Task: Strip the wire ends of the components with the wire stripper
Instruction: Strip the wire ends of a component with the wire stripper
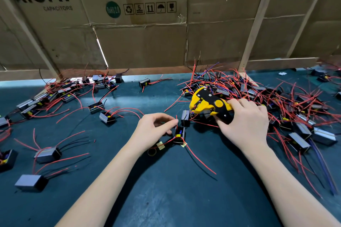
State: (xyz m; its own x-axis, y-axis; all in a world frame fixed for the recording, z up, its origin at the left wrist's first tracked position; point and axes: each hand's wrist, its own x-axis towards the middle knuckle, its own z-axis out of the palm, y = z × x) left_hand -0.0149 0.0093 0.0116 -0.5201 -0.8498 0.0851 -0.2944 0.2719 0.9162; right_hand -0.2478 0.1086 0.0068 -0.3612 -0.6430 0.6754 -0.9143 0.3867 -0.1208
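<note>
My right hand grips the handles of the yellow and black wire stripper, whose jaws point left above the mat. My left hand pinches a short red wire end rising from a small black component with yellow tape, which lies on the mat between my hands. Long red wires trail from that component toward me. A second black component stands just beyond it, under the stripper's jaws.
A dense pile of components with red wires fills the right side of the dark green mat. More components lie scattered at the left and far left. Cardboard sheets on wooden slats wall off the back.
</note>
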